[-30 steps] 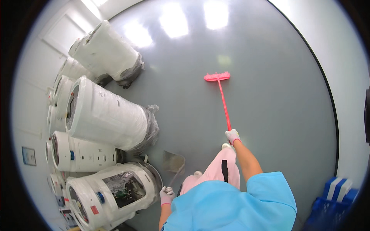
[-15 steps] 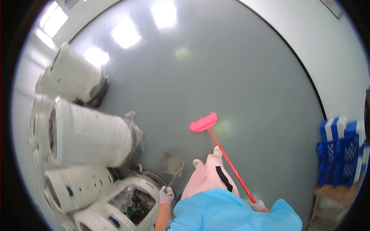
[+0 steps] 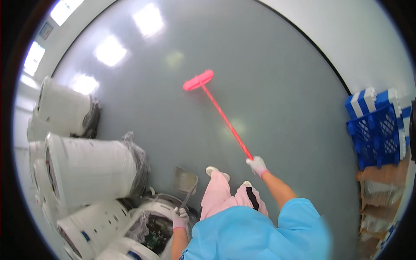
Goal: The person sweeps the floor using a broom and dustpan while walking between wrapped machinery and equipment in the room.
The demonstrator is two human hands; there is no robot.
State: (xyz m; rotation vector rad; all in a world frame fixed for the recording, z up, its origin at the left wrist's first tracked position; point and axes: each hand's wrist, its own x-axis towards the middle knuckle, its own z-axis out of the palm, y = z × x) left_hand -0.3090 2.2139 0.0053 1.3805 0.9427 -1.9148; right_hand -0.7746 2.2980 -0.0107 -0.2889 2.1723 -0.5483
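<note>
A broom with a red stick and a pink head reaches away from me across the grey floor. My right hand, in a white glove with a pink cuff, is closed round the near end of its stick, arm stretched forward. Down at my left side, my left hand, gloved likewise, grips the handle of a long-handled dustpan. The greyish pan lies low by my left foot, beside the white casings.
Large white cylindrical casings, some with clear plastic wrap, crowd the left side. An opened one beside my left hand shows dark innards. On the right stand a blue plastic pallet, blue-and-white boxes and brown cardboard along the wall.
My right arm has stretched forward, pushing the broom head farther away and to the left. The dustpan stays in my left hand. My feet have stepped, and the view has shifted.
</note>
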